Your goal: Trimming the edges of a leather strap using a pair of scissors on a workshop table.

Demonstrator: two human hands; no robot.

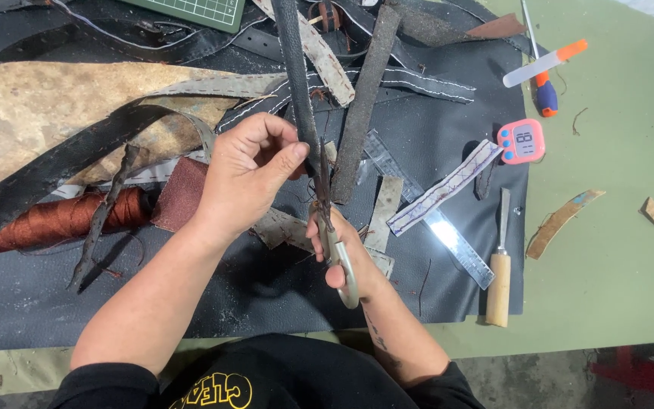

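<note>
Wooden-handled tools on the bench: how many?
1. A chisel with a pale wooden handle lies at the dark mat's right edge, beside the clear ruler. Scraps could hide others.

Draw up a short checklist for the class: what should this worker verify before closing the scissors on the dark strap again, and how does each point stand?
1. Strap held firmly: ok, the left hand pinches the dark strap just above the blades.
2. Scissors gripped: ok, the right hand holds the scissors by the handles.
3. Left fingertips clear of the blades: cannot tell, the thumb sits close to the cutting point.
4. Cut line marked: cannot tell.
5. Loose tools out of the way: ok, the chisel and steel ruler lie off to the right.
</note>
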